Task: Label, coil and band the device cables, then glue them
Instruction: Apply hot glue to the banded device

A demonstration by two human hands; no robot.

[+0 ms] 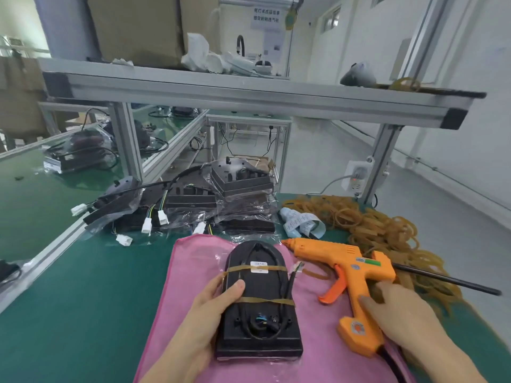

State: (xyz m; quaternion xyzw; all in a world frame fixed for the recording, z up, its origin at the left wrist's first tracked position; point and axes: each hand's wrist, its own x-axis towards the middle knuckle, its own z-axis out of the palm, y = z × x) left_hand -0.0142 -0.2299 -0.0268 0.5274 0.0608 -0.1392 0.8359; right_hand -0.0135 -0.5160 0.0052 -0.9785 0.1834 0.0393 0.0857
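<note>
Head view: I see my left hand (pixel 214 308) gripping the left edge of the black device (pixel 258 305), thumb laid across its top, fingers tucked under the side. The device lies flat on the pink cloth (pixel 171 299) between my two hands. Its black cable (pixel 276 261) is coiled in a loop on the top face, held down by two tan rubber bands (pixel 265 301), one crossing just beyond my thumb and one level with it. A white label (pixel 259 266) sits under the farther band. My right hand (pixel 401 313) rests on the handle of the orange glue gun (pixel 351 269), fingers relaxed and laid against it, not wrapped round. The gun lies on its side just right of the device, nozzle pointing away and left. Beyond my right hand there is a heap of loose rubber bands (pixel 387 230) and a roll of labels (pixel 301 223). Beyond my left hand, bagged devices (pixel 193 205) with white connectors are piled up
</note>
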